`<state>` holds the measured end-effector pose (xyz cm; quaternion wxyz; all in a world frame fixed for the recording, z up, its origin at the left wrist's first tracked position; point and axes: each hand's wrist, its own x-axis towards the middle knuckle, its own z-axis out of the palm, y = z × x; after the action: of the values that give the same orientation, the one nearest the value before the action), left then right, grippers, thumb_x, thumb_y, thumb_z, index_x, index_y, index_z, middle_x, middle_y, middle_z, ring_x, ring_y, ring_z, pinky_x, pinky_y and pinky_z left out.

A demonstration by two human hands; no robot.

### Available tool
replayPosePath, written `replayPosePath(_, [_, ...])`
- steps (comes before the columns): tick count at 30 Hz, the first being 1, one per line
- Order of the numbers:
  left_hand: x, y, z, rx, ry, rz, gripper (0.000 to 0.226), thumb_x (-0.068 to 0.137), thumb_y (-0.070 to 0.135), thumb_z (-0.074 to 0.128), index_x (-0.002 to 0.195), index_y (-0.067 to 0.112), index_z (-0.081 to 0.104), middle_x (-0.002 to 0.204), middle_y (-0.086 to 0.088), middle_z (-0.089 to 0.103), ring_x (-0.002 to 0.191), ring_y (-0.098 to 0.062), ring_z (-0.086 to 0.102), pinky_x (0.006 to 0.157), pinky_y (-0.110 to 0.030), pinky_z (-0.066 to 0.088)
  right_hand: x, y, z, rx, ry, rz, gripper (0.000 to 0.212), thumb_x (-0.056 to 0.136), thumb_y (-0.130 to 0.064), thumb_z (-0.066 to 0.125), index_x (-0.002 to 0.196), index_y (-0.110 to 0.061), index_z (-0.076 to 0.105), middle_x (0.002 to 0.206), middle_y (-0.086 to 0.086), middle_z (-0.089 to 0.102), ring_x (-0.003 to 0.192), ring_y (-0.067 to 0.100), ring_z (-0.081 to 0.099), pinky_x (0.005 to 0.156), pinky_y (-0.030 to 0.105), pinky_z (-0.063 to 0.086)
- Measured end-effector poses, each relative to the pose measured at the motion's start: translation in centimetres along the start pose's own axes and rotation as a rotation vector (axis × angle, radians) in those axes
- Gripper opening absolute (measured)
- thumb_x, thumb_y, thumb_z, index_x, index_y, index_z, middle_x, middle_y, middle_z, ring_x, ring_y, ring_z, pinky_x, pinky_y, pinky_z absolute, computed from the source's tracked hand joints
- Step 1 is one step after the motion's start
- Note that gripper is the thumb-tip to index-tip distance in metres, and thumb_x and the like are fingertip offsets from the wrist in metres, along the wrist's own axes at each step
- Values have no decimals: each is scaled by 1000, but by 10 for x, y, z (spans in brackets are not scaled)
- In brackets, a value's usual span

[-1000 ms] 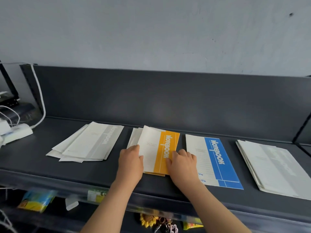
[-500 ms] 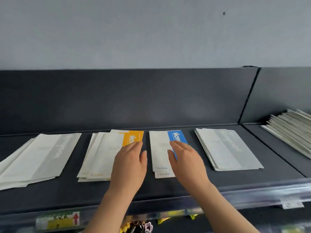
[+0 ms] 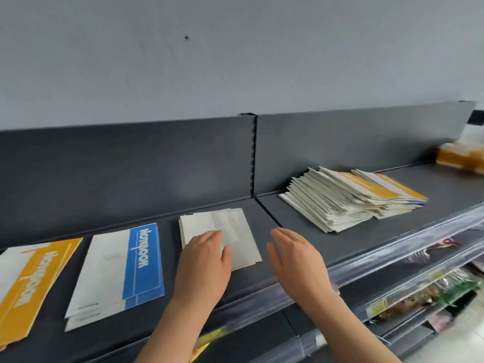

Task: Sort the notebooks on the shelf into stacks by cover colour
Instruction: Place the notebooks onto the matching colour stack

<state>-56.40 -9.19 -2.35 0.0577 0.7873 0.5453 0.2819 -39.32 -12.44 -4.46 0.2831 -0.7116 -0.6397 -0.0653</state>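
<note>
Now your left hand point(image 3: 204, 263) rests flat, fingers straight, on the pale grey paper notebook stack point(image 3: 235, 229); your right hand point(image 3: 296, 260) hovers open just beside the stack's right edge, holding nothing. Blue-and-white notebooks point(image 3: 141, 260) and orange-and-white notebooks point(image 3: 34, 284) lie further left on the dark grey metal shelf point(image 3: 442, 187), a tall mixed pile point(image 3: 348, 197) lies to the right, all below a plain grey wall point(image 3: 235, 61)

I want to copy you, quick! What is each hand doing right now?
Left hand: open, fingers straight, lying on the grey notebook stack.
Right hand: open, holding nothing, beside that stack.
</note>
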Motion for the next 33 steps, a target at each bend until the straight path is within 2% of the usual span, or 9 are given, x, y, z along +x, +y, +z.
replayPosePath(2, [10, 34, 20, -3, -2, 23, 34, 97, 27, 45, 124, 12, 59, 125, -1, 62, 116, -19, 53, 98, -28, 41, 3, 38, -17, -27, 13, 24, 20, 94, -27, 43, 78, -16, 46, 86, -8, 56, 79, 15, 51, 59, 25, 29])
replayPosePath(7, [30, 115, 68, -78, 16, 94, 41, 98, 30, 44, 136, 15, 51, 133, 4, 56, 123, -14, 48, 100, -22, 36, 5, 127, -50, -34, 61, 58, 23, 95, -28, 45, 104, -16, 62, 110, -6, 64, 104, 17, 59, 76, 28, 47])
replayPosePath(11, [41, 158, 100, -109, -19, 124, 42, 98, 31, 44, 137, 15, 49, 134, 4, 55, 124, -12, 46, 100, -21, 35, 6, 184, -66, -68, 50, 85, 19, 95, -29, 45, 86, -17, 56, 92, -8, 62, 87, 16, 58, 62, 29, 44])
replayPosePath(14, [53, 180, 114, -123, -26, 133, 37, 98, 30, 45, 129, 13, 56, 126, 2, 60, 117, -14, 51, 95, -23, 40, 11, 214, -74, -70, 59, 110, 21, 94, -29, 46, 76, -19, 47, 80, -10, 55, 74, 14, 52, 55, 27, 33])
replayPosePath(17, [70, 197, 125, -126, -13, 157, 37, 98, 29, 45, 129, 13, 57, 123, 2, 62, 116, -15, 53, 93, -24, 42, 24, 237, -77, -72, 58, 140, 17, 95, -29, 44, 86, -19, 55, 92, -8, 61, 87, 16, 60, 61, 27, 41])
replayPosePath(19, [82, 205, 132, -129, -11, 174, 39, 98, 30, 44, 132, 13, 56, 123, 2, 63, 117, -14, 53, 95, -23, 41, 33, 248, -79, -68, 58, 171, 25, 96, -31, 43, 106, -18, 62, 113, -7, 64, 103, 16, 60, 77, 29, 48])
replayPosePath(21, [95, 212, 140, -130, -13, 181, 40, 98, 31, 44, 132, 13, 56, 125, 0, 62, 119, -15, 53, 97, -24, 41, 43, 256, -80, -60, 51, 205, 30, 97, -32, 42, 116, -19, 62, 121, -6, 62, 109, 15, 58, 83, 28, 47])
replayPosePath(29, [149, 247, 170, -102, -13, 197, 34, 97, 31, 46, 116, 10, 64, 115, -4, 66, 111, -21, 56, 92, -32, 44, 85, 295, -87, -60, 29, 290, 37, 98, -34, 41, 126, -17, 57, 130, -4, 57, 116, 17, 54, 88, 31, 45])
replayPosePath(33, [170, 265, 186, -82, -31, 184, 35, 97, 34, 43, 121, 15, 60, 111, 0, 64, 108, -18, 55, 84, -28, 45, 105, 325, -83, -92, 3, 292, 32, 98, -33, 40, 113, -12, 61, 118, 1, 62, 107, 22, 57, 86, 33, 45])
